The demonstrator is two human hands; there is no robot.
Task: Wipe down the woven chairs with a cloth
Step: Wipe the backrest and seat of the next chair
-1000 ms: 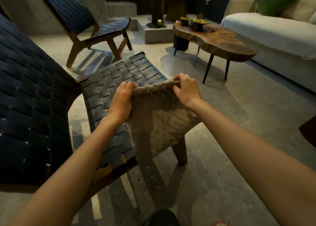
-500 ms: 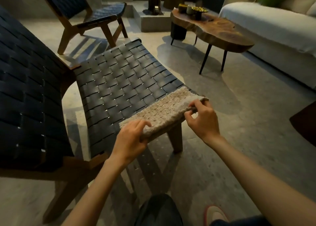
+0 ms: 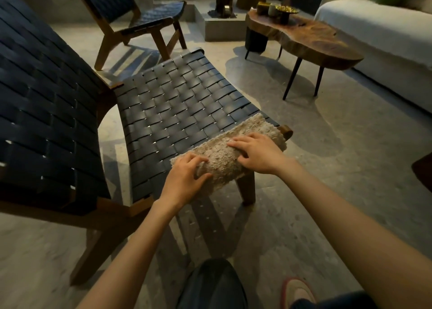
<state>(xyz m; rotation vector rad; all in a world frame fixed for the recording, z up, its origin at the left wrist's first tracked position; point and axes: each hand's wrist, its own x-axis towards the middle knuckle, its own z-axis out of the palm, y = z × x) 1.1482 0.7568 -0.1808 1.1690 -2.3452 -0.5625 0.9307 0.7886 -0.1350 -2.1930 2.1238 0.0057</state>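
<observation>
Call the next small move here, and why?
Probably slide the cloth across the woven seat toward the backrest. It lies along the seat's front edge with the left hand and right hand on top, and the weave beyond it is uncovered.

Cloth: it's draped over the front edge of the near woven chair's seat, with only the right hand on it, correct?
Not quite. The head view shows both hands on the cloth: the left hand at its near end and the right hand spread flat further along. The rest holds: it lies over the front edge of the near woven chair.
</observation>
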